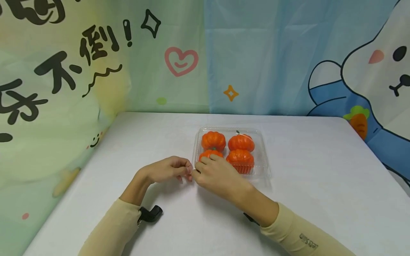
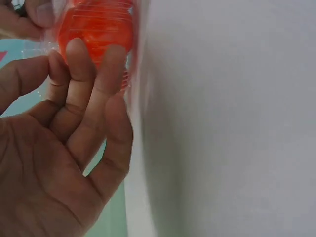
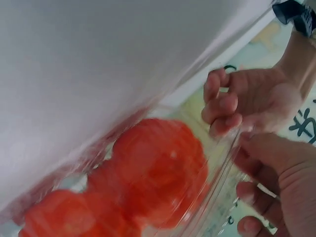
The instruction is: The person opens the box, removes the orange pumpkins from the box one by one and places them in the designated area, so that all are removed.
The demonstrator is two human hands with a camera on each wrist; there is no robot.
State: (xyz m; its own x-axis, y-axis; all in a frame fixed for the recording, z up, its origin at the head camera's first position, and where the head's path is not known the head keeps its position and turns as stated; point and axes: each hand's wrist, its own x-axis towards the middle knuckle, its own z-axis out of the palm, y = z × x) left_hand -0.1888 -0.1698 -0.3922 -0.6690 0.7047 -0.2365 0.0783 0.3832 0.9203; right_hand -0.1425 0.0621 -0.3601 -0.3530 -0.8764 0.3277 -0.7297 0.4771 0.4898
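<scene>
A clear plastic clamshell container (image 1: 263, 156) lies on the table with several small orange pumpkins (image 1: 241, 143) inside. At its near left corner my left hand (image 1: 168, 169) pinches the plastic edge between thumb and fingertip; the other fingers are bent by the wall, as the left wrist view shows. Right beside it, my right hand (image 1: 221, 177) grips the rim with thumb and fingers, its back covering part of the front left pumpkin (image 1: 209, 154). In the right wrist view both hands meet at the rim (image 3: 217, 177). Whether the lid is latched I cannot tell.
A white cloth covers the table (image 1: 320, 185). Behind and to the left hangs a printed backdrop (image 1: 262, 53) with a cartoon rabbit and lettering. A black wrist mount (image 1: 151, 214) sticks out from the left sleeve.
</scene>
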